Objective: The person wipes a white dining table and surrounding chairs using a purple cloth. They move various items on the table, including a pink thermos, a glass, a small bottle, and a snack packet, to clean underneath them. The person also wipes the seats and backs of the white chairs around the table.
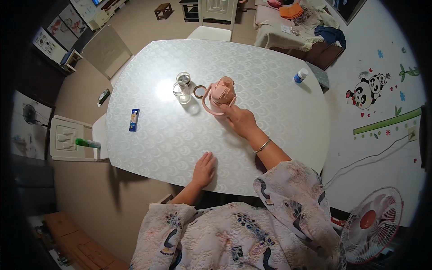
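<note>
My right hand (241,121) is closed around a pink water bottle (222,92) near the middle of the table; a pink carry loop hangs at the bottle's left side. Beside the loop lies a small round lid (199,92) with a brown rim. Left of that, a clear glass jar (182,93) stands in front of another small glass container (183,78). My left hand (204,171) rests on the tabletop by the near edge, fingers stretched out and holding nothing.
The patterned white table (162,148) carries a blue packet (134,120) at left and a blue-and-white bottle (300,75) at far right. Chairs stand left (67,139) and at the far side (217,20). A fan (372,225) is at lower right.
</note>
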